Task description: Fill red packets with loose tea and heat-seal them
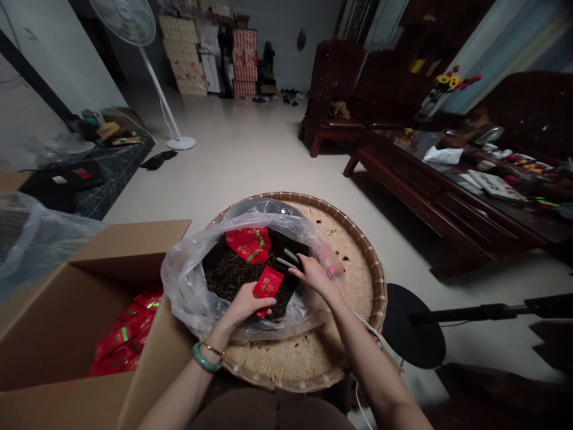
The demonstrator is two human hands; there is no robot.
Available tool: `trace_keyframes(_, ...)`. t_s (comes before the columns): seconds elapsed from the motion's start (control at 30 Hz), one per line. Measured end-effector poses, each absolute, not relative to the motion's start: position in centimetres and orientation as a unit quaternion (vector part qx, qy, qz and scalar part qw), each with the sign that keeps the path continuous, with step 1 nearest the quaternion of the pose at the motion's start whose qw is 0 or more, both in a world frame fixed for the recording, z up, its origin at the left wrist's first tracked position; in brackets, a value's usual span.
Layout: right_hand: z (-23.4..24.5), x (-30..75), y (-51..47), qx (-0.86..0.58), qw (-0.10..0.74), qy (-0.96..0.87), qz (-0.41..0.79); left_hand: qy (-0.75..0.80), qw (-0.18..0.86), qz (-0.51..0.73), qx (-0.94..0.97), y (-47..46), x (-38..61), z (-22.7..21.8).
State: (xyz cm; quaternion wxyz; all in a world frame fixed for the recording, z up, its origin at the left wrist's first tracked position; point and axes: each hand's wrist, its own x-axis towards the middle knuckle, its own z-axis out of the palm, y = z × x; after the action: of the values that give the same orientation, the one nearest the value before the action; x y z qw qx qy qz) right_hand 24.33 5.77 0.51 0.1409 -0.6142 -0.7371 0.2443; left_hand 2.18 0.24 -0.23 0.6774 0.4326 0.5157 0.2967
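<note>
My left hand (pixel 245 301) is closed on a red packet (pixel 268 282) with gold print, held upright over an open clear plastic bag (pixel 185 286). Dark, loose dried tea leaves (pixel 226 272) fill the bag. Above them, my right hand (pixel 313 275) grips a silver metal tool (pixel 290 257) with two narrow arms, like tongs; its exact kind is unclear. Several other red packets (pixel 248 243) with green marks lie on the leaves, just behind the held one. A round woven bamboo tray (pixel 358 251) bears the bag.
On the left stands an open cardboard box (pixel 129 239) with several red packets (pixel 123 337) inside. A black round stand base (pixel 414 325) is right of the tray. Farther off are a white fan (pixel 154 89), a dark wooden table (pixel 403 179) and stacked cartons (pixel 183 54).
</note>
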Motion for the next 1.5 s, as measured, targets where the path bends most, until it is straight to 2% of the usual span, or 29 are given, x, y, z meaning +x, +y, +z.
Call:
trace_keyframes(0.07,0.2,23.7,5.7,-0.628,0.126,-0.745,0.187,0.514,0.679,0.297,0.432,0.2,2.2,-0.2)
trace_keyframes(0.13,0.5,22.7,5.4,-0.626,0.156,-0.746,0.167,0.513,0.680,0.296,0.433,0.2,2.3,-0.3)
trace_keyframes(0.27,1.8,20.2,4.7,-0.540,0.246,-0.771,0.229,0.505,0.683,0.285,0.445,0.2,2.6,-0.2)
trace_keyframes(0.4,1.6,18.5,4.7,-0.509,0.238,-0.784,0.264,0.502,0.684,0.256,0.463,0.1,2.8,0.0)
trace_keyframes(0.6,0.5,18.7,5.1,-0.484,0.274,-0.784,0.275,0.480,0.691,0.242,0.482,0.0,2.4,-0.3)
trace_keyframes(0.7,0.6,19.2,5.2,-0.521,0.296,-0.723,0.344,0.484,0.692,0.222,0.488,0.0,2.0,-0.8)
trace_keyframes(0.83,0.8,19.8,4.9,-0.538,0.303,-0.610,0.496,0.483,0.694,0.230,0.482,0.0,1.6,-0.8)
trace_keyframes(1.03,0.7,19.8,4.2,-0.529,0.325,-0.577,0.531,0.423,0.763,0.270,0.408,-0.2,2.2,0.1)
trace_keyframes(1.17,0.4,19.9,4.5,-0.515,0.344,-0.503,0.603,0.396,0.781,0.323,0.359,-0.3,1.1,0.3)
trace_keyframes(1.27,-0.2,20.3,5.0,-0.492,0.384,-0.426,0.655,0.320,0.720,0.532,0.311,-0.3,-1.8,1.0)
trace_keyframes(1.33,-0.7,20.6,5.2,-0.489,0.405,-0.388,0.668,0.246,0.615,0.688,0.296,-0.1,-3.8,1.8)
trace_keyframes(1.4,-1.3,20.7,5.3,-0.494,0.412,-0.378,0.666,0.255,0.574,0.702,0.336,0.5,-5.0,2.3)
trace_keyframes(1.47,-1.9,20.6,5.3,-0.507,0.404,-0.400,0.647,0.360,0.556,0.617,0.426,1.7,-5.0,2.4)
trace_keyframes(1.5,-2.1,20.5,5.2,-0.519,0.393,-0.426,0.628,0.435,0.514,0.563,0.478,2.5,-4.7,2.2)
